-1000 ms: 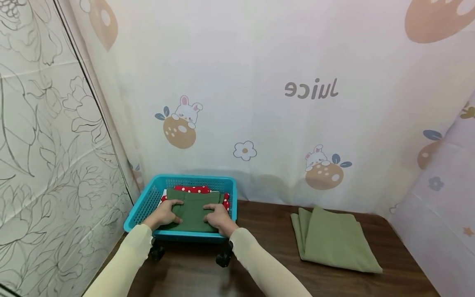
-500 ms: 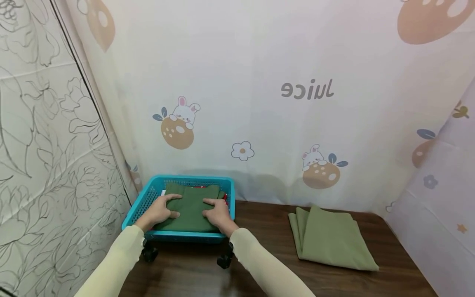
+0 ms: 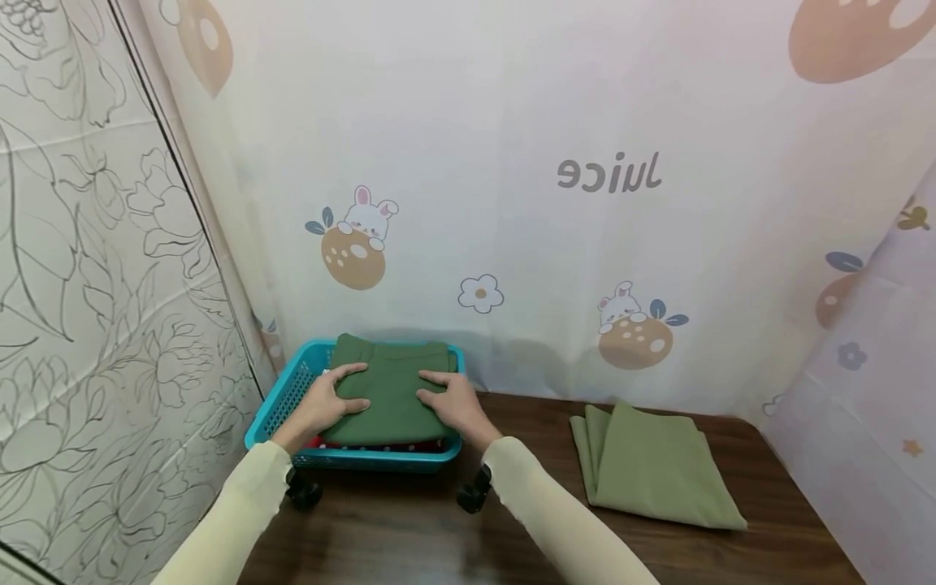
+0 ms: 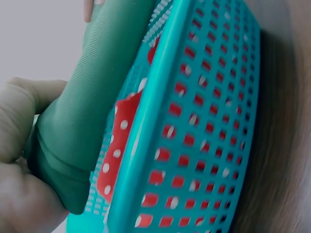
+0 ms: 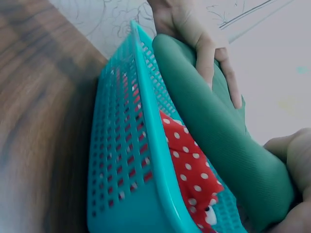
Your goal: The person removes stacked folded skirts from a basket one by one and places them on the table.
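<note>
The left hand (image 3: pixel 332 400) is gripping one side of a folded dark green cloth (image 3: pixel 395 394) and the right hand (image 3: pixel 453 405) is gripping the opposite side, each with digits lying over its top face and the edge tucked into the grasp; the fingers beneath are staying mostly hidden in the head view; the cloth is sitting above a turquoise perforated plastic basket (image 3: pixel 288 400), covering part of its back rim from overhead; in the wrist views a gap is showing between it and a red polka-dot cloth (image 4: pixel 116 150), which is lying inside the basket; the basket is resting on a dark wood-grain counter (image 3: pixel 541 512); a folded olive green cloth (image 3: pixel 661 471) is lying well apart on the counter, to the right.
</note>
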A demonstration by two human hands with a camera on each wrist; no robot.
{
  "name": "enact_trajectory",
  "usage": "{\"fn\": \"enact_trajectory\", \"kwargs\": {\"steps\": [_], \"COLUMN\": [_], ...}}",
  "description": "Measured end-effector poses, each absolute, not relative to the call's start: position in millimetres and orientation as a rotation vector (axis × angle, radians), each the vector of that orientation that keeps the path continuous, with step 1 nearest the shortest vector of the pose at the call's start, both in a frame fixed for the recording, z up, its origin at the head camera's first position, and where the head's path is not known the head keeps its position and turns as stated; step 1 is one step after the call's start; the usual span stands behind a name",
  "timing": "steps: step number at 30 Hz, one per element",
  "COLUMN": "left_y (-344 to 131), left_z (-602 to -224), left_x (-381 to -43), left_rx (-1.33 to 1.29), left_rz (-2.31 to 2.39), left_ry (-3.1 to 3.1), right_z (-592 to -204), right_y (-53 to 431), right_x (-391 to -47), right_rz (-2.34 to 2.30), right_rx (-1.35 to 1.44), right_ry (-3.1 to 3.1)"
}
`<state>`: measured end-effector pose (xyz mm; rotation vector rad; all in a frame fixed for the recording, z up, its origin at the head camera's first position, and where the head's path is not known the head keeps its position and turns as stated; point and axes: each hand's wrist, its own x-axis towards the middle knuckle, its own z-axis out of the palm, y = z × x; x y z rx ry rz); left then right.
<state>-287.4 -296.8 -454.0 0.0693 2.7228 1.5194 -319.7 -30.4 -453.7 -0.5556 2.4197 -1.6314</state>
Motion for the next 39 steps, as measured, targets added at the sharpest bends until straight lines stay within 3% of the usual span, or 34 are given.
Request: {"fn": "enact_trajectory", "kwargs": {"steps": [13,39], "left_y": [-233.6,-96.4], "left_z": [-452.9,-458.8], "left_x": [-290.5,-293.0], "left_rx": [0.104,0.349], "left_rz": [1.692,1.601], "left_ry": [2.722,2.569], "right_z": [-440.1,-494.4], "right_y": [33.1,162.1], "right_x": [-312.0,-298.9], "right_rz": [-1.575,-1.484], "right_rx": [-0.636,-0.340], "right_ry": [2.662,2.779]}}
